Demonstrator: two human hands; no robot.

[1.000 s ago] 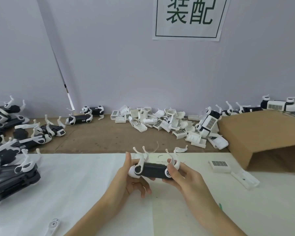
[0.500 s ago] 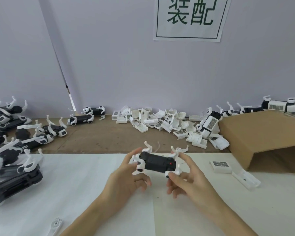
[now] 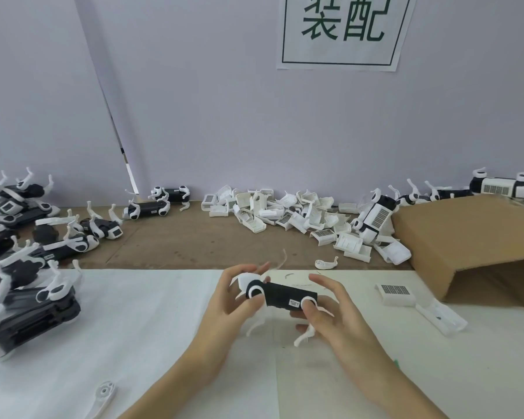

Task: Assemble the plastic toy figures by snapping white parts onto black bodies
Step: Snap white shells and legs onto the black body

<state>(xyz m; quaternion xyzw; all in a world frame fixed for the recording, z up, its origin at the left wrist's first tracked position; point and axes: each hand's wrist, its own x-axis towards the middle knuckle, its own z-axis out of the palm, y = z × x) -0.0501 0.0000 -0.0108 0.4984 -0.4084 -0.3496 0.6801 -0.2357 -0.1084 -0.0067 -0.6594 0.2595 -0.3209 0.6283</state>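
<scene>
One black body was held above the near white surface between both hands, legs downward, presumably for inspection or turning. Left hand fingers grasped its left end; right hand fingers grasped its right end. Two white wheel caps faced the camera. One loose white part lay beyond.

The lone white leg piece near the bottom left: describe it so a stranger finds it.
Start at the white table sheet. Follow it to the bottom edge, left of the forearms. The white leg piece lies alone there, flat, with a round ringed end, unattached to any black body.
</scene>
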